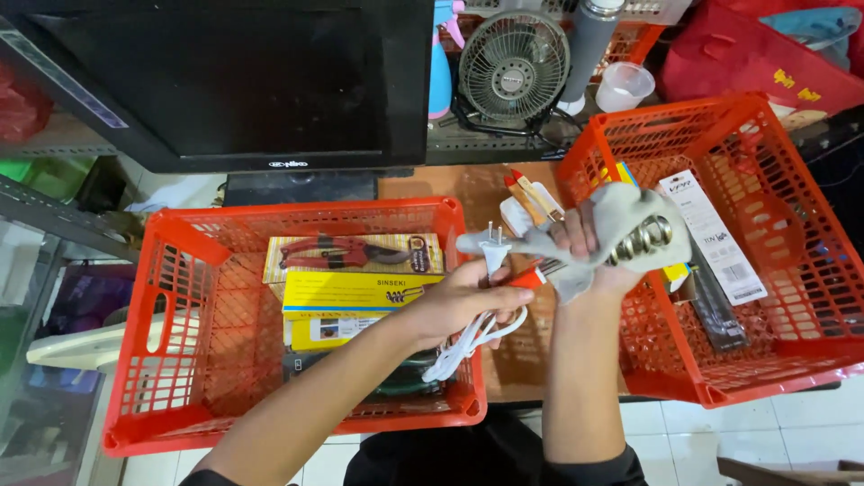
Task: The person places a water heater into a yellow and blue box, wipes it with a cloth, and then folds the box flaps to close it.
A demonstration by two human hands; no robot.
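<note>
The right hand [589, 243] clenches a grey cloth [621, 225] around a tool with a metal coil [643, 238]; the left hand [463, 301] grasps its white cord [468, 342] below the plug [493, 247]. Wiping appears underway between the baskets; the left red plastic basket [180, 360] at 9 o'clock holds boxed tools.

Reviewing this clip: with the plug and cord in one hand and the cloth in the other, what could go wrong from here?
1. The white cord dangles loose under the left hand and might snag on the left basket rim.
2. The right hand holds the grey cloth close to the plug prongs, which could catch the fabric.
</note>
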